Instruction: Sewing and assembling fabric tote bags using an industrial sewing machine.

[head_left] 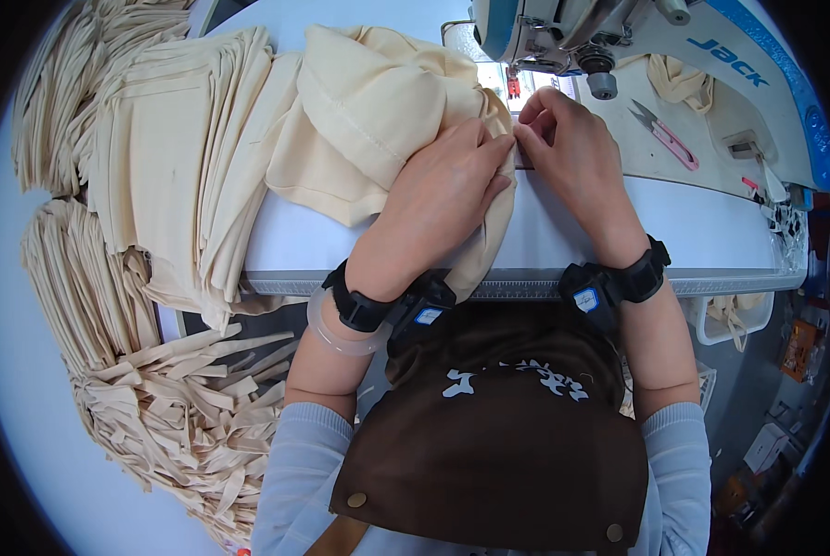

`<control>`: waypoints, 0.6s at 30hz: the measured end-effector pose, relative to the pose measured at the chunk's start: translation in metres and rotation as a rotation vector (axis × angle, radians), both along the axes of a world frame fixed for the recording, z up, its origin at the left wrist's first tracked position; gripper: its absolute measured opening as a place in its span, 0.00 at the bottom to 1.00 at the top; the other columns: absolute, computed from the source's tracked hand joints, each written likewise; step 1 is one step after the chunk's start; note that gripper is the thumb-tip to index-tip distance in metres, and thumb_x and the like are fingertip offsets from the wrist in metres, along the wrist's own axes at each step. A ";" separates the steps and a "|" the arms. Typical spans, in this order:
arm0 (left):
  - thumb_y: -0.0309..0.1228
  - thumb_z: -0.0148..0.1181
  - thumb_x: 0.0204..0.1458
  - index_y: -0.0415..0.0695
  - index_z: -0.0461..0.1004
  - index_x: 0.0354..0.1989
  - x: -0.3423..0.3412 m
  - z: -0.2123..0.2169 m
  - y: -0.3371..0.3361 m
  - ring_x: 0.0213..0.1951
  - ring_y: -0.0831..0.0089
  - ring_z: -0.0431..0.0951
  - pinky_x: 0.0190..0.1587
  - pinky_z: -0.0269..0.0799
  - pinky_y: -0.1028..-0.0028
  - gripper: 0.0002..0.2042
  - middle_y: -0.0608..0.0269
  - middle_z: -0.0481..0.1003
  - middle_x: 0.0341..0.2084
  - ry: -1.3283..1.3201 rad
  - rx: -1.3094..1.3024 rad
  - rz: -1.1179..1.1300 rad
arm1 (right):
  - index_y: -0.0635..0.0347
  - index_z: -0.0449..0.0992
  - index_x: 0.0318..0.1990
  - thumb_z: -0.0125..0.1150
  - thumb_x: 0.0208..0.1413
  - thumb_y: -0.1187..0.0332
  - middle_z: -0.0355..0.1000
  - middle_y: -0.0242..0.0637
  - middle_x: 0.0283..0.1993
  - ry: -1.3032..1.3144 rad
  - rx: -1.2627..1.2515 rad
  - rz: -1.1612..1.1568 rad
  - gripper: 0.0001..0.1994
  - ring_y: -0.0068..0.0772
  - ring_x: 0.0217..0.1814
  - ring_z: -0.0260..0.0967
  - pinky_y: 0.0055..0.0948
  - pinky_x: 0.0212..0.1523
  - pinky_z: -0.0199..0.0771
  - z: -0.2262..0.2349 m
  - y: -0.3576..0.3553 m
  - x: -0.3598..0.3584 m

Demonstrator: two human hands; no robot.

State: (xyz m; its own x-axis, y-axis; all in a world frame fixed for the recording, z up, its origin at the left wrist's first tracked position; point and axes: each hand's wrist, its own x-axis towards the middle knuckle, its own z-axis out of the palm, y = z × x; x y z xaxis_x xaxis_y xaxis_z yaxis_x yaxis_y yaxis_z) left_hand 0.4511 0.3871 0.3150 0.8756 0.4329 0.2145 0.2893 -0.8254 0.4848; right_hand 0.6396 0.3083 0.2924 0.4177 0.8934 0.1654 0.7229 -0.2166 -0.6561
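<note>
A cream fabric piece (pixel 368 102) lies bunched on the white sewing table, with one end hanging over the front edge. My left hand (pixel 447 181) is closed on its right edge, thumb and fingers pinching the cloth. Close beside it, my right hand (pixel 570 139) is also closed in a pinch at the fabric's edge, just in front of the presser foot. The red-marked presser foot (pixel 514 85) of the sewing machine (pixel 609 32) stands behind my fingertips. What exactly lies between the right fingertips is mostly hidden.
Stacks of folded cream fabric (pixel 160 139) fill the left side, with a heap of cream strips (pixel 183 408) below them. Pink-handled thread snips (pixel 670 139) and a cream scrap (pixel 682 82) lie right of the needle. A white bin (pixel 737 320) hangs under the table's right front edge.
</note>
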 end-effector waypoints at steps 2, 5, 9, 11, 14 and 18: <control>0.28 0.69 0.64 0.39 0.80 0.62 0.001 0.004 0.000 0.50 0.47 0.82 0.55 0.79 0.54 0.19 0.50 0.78 0.50 0.046 -0.023 0.013 | 0.55 0.81 0.47 0.71 0.67 0.64 0.84 0.38 0.36 -0.030 0.032 -0.003 0.08 0.40 0.38 0.84 0.39 0.42 0.82 -0.011 0.000 0.000; 0.28 0.68 0.65 0.41 0.81 0.65 0.002 0.002 0.000 0.54 0.49 0.81 0.58 0.79 0.57 0.20 0.53 0.77 0.58 0.033 -0.014 0.009 | 0.53 0.79 0.47 0.70 0.67 0.66 0.82 0.38 0.36 -0.111 0.099 0.021 0.07 0.41 0.38 0.83 0.39 0.41 0.81 -0.013 -0.001 0.001; 0.28 0.67 0.64 0.33 0.78 0.63 0.000 0.000 -0.001 0.64 0.53 0.76 0.65 0.79 0.60 0.21 0.55 0.77 0.63 0.002 0.094 -0.050 | 0.55 0.81 0.48 0.70 0.66 0.72 0.81 0.39 0.45 -0.156 0.170 0.080 0.07 0.44 0.41 0.82 0.38 0.42 0.81 -0.015 -0.004 0.008; 0.28 0.67 0.65 0.35 0.78 0.66 -0.001 -0.001 -0.002 0.65 0.53 0.76 0.67 0.77 0.60 0.22 0.56 0.77 0.66 0.016 0.110 -0.045 | 0.56 0.82 0.49 0.70 0.66 0.73 0.80 0.38 0.48 -0.163 0.201 0.140 0.07 0.44 0.42 0.82 0.39 0.43 0.82 -0.018 -0.008 0.016; 0.30 0.68 0.65 0.37 0.77 0.70 -0.001 -0.002 -0.001 0.67 0.54 0.75 0.69 0.76 0.60 0.25 0.56 0.77 0.68 0.048 0.152 -0.044 | 0.58 0.85 0.51 0.70 0.65 0.74 0.80 0.37 0.52 -0.209 0.233 0.248 0.08 0.45 0.44 0.82 0.40 0.46 0.83 -0.015 -0.012 0.022; 0.35 0.70 0.64 0.37 0.76 0.71 -0.003 0.001 -0.001 0.67 0.55 0.76 0.69 0.76 0.60 0.28 0.57 0.76 0.70 0.082 0.110 -0.044 | 0.58 0.86 0.52 0.71 0.65 0.74 0.80 0.36 0.53 -0.361 0.219 0.386 0.09 0.45 0.47 0.83 0.41 0.48 0.85 -0.010 -0.015 0.030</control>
State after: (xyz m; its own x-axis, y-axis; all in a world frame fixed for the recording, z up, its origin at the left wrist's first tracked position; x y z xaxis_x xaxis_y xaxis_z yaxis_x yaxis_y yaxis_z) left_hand 0.4486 0.3859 0.3155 0.9098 0.3714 0.1853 0.2865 -0.8850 0.3669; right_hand 0.6699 0.2932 0.2822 -0.0490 0.8989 0.4354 0.9093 0.2205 -0.3529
